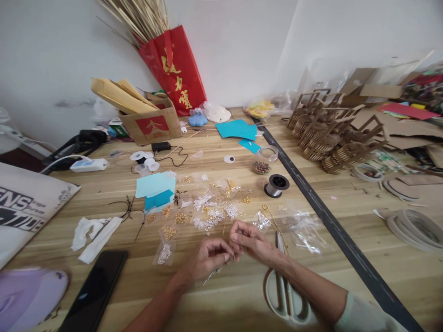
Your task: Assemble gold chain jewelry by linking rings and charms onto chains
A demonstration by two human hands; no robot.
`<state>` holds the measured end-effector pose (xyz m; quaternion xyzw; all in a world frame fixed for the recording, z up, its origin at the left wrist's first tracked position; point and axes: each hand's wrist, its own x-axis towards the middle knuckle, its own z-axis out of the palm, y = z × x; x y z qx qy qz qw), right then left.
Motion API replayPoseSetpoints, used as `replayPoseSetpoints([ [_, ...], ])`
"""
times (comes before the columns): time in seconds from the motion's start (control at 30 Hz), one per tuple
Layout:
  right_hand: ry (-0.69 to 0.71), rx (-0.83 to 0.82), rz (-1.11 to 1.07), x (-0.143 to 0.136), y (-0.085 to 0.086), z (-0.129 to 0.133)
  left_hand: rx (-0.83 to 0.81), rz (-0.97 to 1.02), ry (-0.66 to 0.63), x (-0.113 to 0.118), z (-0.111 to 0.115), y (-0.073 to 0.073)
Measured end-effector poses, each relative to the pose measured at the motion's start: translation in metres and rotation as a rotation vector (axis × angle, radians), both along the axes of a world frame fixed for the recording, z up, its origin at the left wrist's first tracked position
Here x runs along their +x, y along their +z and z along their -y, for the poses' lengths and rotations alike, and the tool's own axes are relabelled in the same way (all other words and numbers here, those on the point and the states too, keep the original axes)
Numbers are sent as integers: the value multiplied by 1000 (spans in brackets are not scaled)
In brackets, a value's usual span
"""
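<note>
My left hand (209, 258) is closed in a pinch near the table's front, and a short beaded strand (212, 275) hangs or lies just below its fingertips. My right hand (251, 240) meets it fingertip to fingertip, also pinched; whatever sits between the fingers is too small to name. Just beyond both hands lie silver beads (212, 219) and small bags of gold beads (169, 231). Scissors (285, 295) with pale handles rest partly under my right forearm, beside a gold chain (277, 226).
A wire spool (277, 185) and a dish of brown beads (261, 167) stand behind the right hand. Plastic bags (306, 228) lie to the right. Further out are a black phone (95, 290), blue cards (155, 186), small wooden baskets (332, 133) and a cardboard box (152, 127).
</note>
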<state>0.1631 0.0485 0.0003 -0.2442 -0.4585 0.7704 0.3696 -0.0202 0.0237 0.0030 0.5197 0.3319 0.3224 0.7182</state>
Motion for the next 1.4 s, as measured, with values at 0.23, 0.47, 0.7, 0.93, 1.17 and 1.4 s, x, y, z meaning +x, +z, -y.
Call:
replayPoseSetpoints([
  [0.23,-126,-6,79,1,5,-5,-37,-147,120,-1,-3,9],
  [0.47,48,200,470,7,19,0,-61,-157,267,-1,-4,15],
  [0.7,109,345,588,6,21,2,43,-237,276,-4,-3,7],
  [0.93,65,374,616,10,29,0,283,-420,247,-6,-2,3],
  [1.17,63,431,685,13,34,4,355,-427,205,-6,-1,11],
  [1.4,-109,662,1044,49,44,33,219,-251,225,-14,-8,8],
])
